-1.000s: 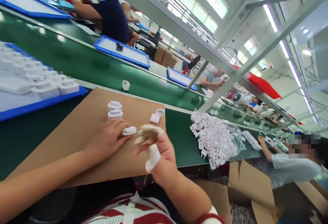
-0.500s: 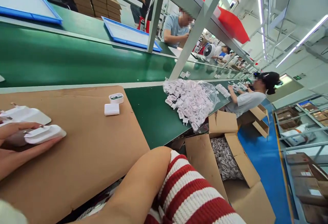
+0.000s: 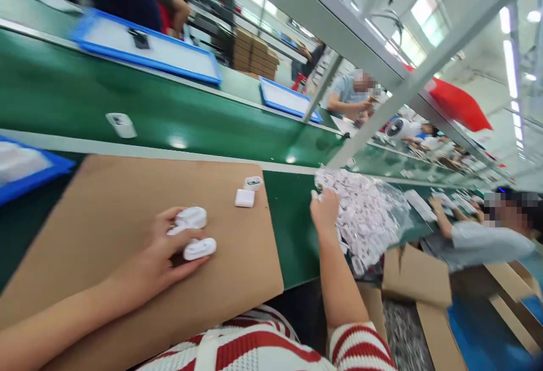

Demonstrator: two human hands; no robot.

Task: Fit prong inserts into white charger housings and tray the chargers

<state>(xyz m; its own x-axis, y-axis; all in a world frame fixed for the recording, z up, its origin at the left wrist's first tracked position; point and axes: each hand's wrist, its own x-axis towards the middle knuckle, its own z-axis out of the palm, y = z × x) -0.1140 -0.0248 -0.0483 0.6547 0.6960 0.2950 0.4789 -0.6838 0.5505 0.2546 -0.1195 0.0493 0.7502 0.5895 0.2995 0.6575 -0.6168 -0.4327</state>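
My left hand rests over the cardboard sheet, fingers curled round two rounded white plastic pieces. One white piece lies at the upper fingers, the other white piece between finger and thumb. Off to the right, my right hand is closed at the left edge of a heap of small white plastic parts in a clear bag. A small white piece shows at its fingertips, partly hidden. Near the sheet's far right corner sit a white block and an open white housing.
Beyond the sheet runs a green conveyor belt carrying a white piece. Blue-rimmed trays stand behind it. A slanting metal post rises behind the heap. Open cartons and a co-worker are at the right.
The view has swung left. My right arm, earlier low in front of my body, now reaches out to the heap. My left hand still holds white pieces.
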